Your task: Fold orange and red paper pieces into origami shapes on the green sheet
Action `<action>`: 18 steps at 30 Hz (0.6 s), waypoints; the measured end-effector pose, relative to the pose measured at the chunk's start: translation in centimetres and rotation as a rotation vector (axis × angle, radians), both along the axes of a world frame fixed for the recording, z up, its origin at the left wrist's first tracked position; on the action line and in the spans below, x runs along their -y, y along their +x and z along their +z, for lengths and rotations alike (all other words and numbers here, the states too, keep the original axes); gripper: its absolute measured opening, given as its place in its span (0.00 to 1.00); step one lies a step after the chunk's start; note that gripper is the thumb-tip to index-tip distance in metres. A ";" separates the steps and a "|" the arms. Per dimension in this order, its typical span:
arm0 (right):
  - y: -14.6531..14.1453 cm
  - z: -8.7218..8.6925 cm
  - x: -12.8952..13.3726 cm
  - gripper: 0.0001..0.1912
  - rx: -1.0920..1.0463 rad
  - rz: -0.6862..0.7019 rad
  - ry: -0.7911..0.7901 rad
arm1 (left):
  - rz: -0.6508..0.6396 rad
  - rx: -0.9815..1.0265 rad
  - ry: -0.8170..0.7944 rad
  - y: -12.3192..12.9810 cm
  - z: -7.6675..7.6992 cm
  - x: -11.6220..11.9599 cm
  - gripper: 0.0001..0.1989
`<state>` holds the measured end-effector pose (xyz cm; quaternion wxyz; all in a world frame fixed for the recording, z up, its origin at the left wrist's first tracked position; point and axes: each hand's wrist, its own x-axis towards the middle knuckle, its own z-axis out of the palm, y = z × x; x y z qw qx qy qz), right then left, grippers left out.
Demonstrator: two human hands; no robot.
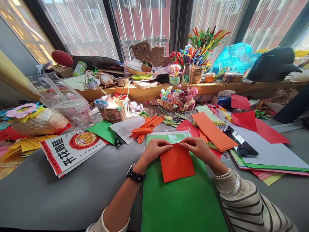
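An orange-red square of paper [177,165] is held by its far edge between my two hands, over a green folder [178,203] lying on the table. My left hand [156,149] pinches the paper's far left corner with thumb and fingers. At the far right corner, my right hand [198,148] grips it the same way. Folded orange paper strips [147,127] lie in a pile beyond my left hand. Longer orange paper strips [213,130] rest just past my right hand.
A phone [238,140] lies on stacked coloured paper [277,154] at right. On the left are a printed paper bag [74,151] and green paper [103,131]. A small basket [114,109], craft flowers [178,98] and a plastic cup [72,106] stand farther back, below the cluttered windowsill [145,91].
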<state>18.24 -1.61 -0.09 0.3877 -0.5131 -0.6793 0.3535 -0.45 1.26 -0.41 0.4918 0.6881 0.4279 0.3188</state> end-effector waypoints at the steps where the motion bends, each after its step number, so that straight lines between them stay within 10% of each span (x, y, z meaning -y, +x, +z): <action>1: 0.1 0.1 0.0 0.12 -0.031 -0.008 -0.015 | 0.007 0.008 -0.006 -0.1 0.0 -0.1 0.11; 11: 2.1 -0.3 -0.7 0.13 -0.387 -0.247 -0.035 | 0.101 0.073 -0.086 -0.6 0.1 -0.3 0.11; 18: -0.3 -0.5 -0.1 0.12 -0.115 -0.014 -0.062 | -0.018 0.013 -0.104 0.0 0.1 0.1 0.11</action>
